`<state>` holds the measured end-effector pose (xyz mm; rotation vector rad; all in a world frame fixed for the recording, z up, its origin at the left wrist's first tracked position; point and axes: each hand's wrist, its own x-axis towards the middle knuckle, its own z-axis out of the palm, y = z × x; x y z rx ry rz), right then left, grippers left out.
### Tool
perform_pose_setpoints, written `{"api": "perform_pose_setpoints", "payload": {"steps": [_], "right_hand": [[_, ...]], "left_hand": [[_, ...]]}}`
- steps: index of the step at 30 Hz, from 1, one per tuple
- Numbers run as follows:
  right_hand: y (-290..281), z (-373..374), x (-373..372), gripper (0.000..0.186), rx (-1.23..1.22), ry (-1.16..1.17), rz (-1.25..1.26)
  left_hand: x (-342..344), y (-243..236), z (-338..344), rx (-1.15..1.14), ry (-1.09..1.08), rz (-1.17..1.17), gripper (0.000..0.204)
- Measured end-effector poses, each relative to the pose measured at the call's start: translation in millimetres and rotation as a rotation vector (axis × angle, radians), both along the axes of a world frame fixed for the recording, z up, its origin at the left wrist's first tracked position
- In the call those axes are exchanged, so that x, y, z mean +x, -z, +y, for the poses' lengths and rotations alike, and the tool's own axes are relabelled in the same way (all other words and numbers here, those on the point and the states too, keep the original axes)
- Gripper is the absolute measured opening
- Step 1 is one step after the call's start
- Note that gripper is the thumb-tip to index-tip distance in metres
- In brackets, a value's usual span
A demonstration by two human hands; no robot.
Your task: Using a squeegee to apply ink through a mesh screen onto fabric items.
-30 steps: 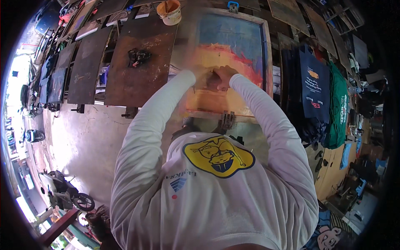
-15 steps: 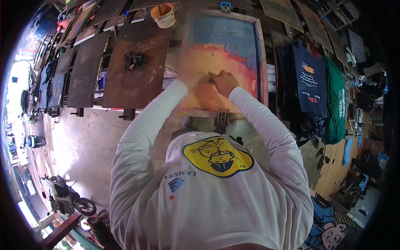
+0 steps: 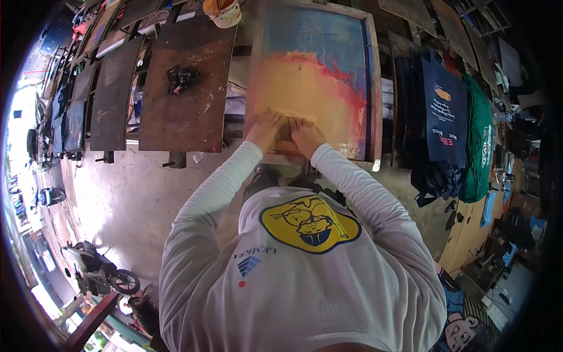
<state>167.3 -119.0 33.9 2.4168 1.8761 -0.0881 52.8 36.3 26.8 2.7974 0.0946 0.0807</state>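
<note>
A wooden-framed printing screen (image 3: 370,70) lies in front of me, its mesh (image 3: 314,88) smeared yellow, red and blue. Near the screen's close end, my left hand (image 3: 264,130) and my right hand (image 3: 307,137) are side by side with fingers curled. Both grip what looks like a squeegee (image 3: 285,134), a dark brownish piece showing between them and mostly hidden by the hands. The left hand is slightly blurred.
To the left, a brown board (image 3: 190,111) carries a crumpled dark lump (image 3: 182,78). An ink-stained bucket (image 3: 224,14) stands beyond it. Dark blue printed fabric bags (image 3: 443,111) and green fabric (image 3: 478,141) hang at right. A motorbike (image 3: 99,270) is at lower left.
Both hands have come closer to my body along the screen, down to its near end. The view has shifted slightly, so the bucket and boards sit higher in the picture.
</note>
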Motion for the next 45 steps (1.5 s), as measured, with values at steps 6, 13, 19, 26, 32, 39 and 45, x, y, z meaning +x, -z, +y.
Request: {"api": "perform_pose_setpoints", "payload": {"steps": [6,13,19,26,32,39,45], "right_hand": [[-3.6,-6.2,8.0,0.037,0.265,0.037,0.167],[4.3,-2.9,-2.8,0.044,0.021,0.072,-0.005],[-36.2,3.6,5.9,0.039,-0.091,0.034,0.224],[-36.1,-10.7,7.5,0.039,-0.063,-0.02,0.365],[-70.0,0.2,46.1,0.028,0.187,0.038,0.457],[-46.4,7.8,35.7,0.022,0.127,0.149,0.33],[-75.5,-22.5,-6.1,0.033,0.153,0.117,0.474]], "left_hand": [[7.5,0.5,2.8,-0.091,-0.055,0.007,0.052],[5.9,-11.6,-4.6,-0.094,-0.054,0.06,0.049],[1.7,-8.7,-7.9,0.083,-0.033,-0.031,0.043],[-14.5,-53.2,-14.9,-0.049,0.033,0.212,0.028],[28.1,-44.0,12.6,-0.207,-0.092,-0.031,0.028],[40.6,36.3,24.6,-0.106,-0.161,-0.074,0.031],[-10.3,-38.8,-22.6,-0.101,-0.074,-0.001,0.035]]}}
